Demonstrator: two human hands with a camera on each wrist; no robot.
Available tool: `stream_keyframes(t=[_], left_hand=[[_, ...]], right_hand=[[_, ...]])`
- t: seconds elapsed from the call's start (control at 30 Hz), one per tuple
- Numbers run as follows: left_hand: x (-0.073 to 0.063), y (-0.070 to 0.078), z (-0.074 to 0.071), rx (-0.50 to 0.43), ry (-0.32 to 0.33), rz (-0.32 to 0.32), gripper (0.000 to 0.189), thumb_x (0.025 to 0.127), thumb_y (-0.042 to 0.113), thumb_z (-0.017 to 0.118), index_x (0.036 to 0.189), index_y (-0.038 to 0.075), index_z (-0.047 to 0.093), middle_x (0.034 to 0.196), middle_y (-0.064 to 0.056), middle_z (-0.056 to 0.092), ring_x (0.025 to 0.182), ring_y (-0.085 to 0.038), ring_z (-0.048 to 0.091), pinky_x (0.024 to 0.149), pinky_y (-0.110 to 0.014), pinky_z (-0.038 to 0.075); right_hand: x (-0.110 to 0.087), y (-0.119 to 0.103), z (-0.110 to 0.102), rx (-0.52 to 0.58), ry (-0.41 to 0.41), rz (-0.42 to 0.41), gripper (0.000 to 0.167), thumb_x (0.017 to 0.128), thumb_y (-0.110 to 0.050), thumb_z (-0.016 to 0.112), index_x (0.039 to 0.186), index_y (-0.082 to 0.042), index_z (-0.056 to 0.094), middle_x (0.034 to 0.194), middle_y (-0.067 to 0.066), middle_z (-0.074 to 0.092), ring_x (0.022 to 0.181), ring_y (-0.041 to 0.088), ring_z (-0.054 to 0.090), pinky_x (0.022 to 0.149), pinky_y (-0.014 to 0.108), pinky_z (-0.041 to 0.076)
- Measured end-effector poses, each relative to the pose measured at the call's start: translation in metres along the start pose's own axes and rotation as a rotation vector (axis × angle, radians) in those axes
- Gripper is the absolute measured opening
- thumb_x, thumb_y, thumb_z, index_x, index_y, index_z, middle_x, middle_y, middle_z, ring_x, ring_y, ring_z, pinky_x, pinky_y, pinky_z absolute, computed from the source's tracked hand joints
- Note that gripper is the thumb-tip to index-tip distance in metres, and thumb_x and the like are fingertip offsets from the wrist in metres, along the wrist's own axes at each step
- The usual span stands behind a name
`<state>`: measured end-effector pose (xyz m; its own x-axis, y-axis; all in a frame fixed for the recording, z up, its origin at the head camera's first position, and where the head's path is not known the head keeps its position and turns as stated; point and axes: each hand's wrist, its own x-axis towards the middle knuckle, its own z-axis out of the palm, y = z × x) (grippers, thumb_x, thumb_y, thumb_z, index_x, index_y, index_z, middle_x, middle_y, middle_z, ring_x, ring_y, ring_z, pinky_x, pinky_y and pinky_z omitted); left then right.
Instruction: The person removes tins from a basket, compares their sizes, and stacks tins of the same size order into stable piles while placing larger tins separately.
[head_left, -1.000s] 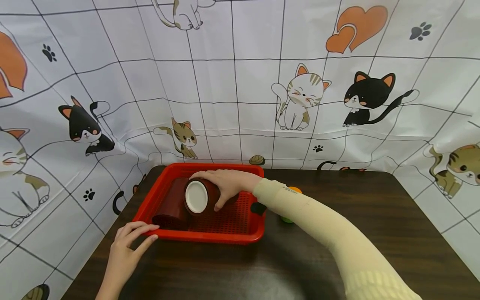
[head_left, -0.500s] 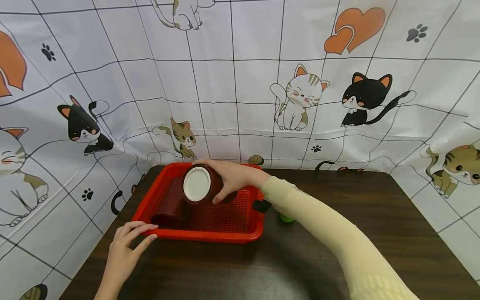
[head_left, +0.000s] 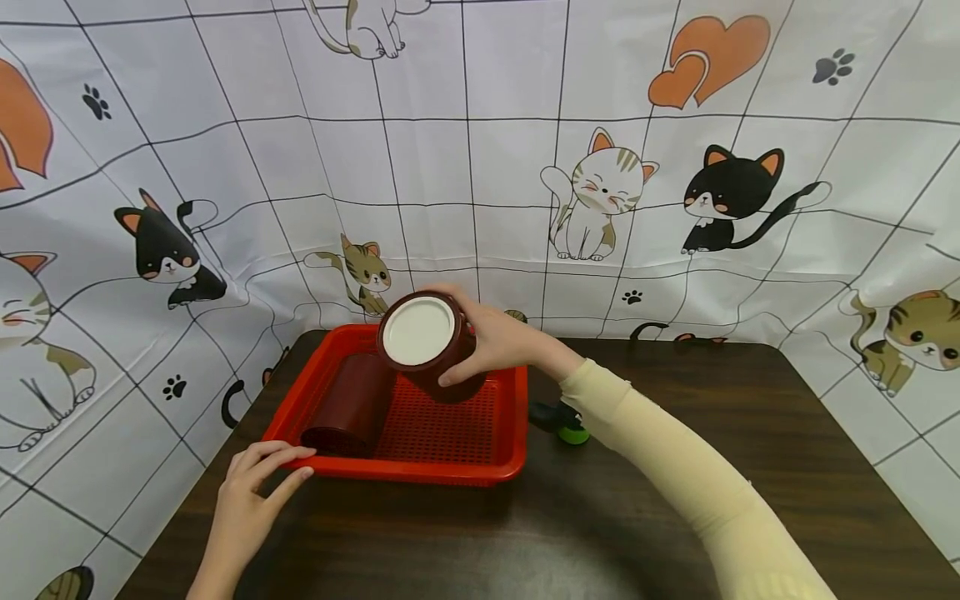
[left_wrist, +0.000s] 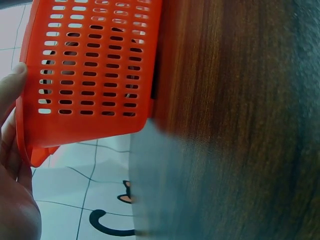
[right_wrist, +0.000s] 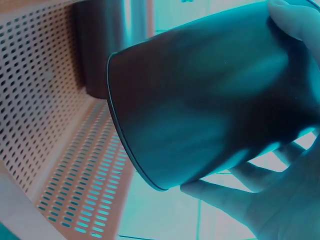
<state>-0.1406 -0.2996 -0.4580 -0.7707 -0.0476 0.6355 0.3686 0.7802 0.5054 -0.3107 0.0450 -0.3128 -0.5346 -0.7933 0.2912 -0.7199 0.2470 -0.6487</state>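
Observation:
My right hand (head_left: 498, 337) grips a dark red-brown canister (head_left: 453, 379), its round white end facing up and toward me. It is tilted and held above the red plastic basket (head_left: 420, 471). The right wrist view shows the canister (right_wrist: 210, 95) lying between thumb and spread fingers; its contents cannot be seen. A second red-brown cylinder (head_left: 352, 404) lies on its side in the basket's left part. At the basket's front left corner, my left hand (head_left: 251, 500) holds the rim between thumb and fingers, as the left wrist view also shows.
Dark wooden table (head_left: 675, 500) extends right of the basket and in front of it. A small green object (head_left: 573, 435) stands partly hidden behind my right forearm. A white curtain (head_left: 510, 192) with printed cats hangs behind and at both sides.
My right hand has lifted the canister up out of the basket and a little to the right, tipping its white end upward. The left hand has stayed at the basket corner.

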Motion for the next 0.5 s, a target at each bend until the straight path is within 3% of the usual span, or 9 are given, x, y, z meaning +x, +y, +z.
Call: stream_keyframes(t=[0.27, 0.5], left_hand=[[0.000, -0.001, 0.002, 0.004, -0.004, 0.001, 0.039, 0.070, 0.000, 0.085, 0.100, 0.024, 0.077, 0.102, 0.006, 0.061, 0.102, 0.007, 0.038, 0.083, -0.026, 0.033], [-0.001, -0.003, 0.002, -0.005, -0.001, 0.007, 0.041, 0.069, -0.002, 0.085, 0.100, 0.025, 0.077, 0.102, 0.007, 0.061, 0.103, 0.009, 0.038, 0.084, -0.024, 0.032]], right_hand=[[-0.025, -0.016, -0.015, 0.007, 0.087, 0.034, 0.110, 0.068, -0.034, 0.091, 0.149, -0.044, 0.017, 0.142, -0.008, 0.051, 0.128, 0.012, 0.052, 0.100, 0.044, 0.049], [-0.046, -0.026, -0.026, 0.058, 0.135, 0.057, 0.110, 0.070, -0.028, 0.090, 0.150, -0.040, 0.016, 0.145, -0.005, 0.046, 0.130, 0.016, 0.050, 0.104, 0.048, 0.046]])
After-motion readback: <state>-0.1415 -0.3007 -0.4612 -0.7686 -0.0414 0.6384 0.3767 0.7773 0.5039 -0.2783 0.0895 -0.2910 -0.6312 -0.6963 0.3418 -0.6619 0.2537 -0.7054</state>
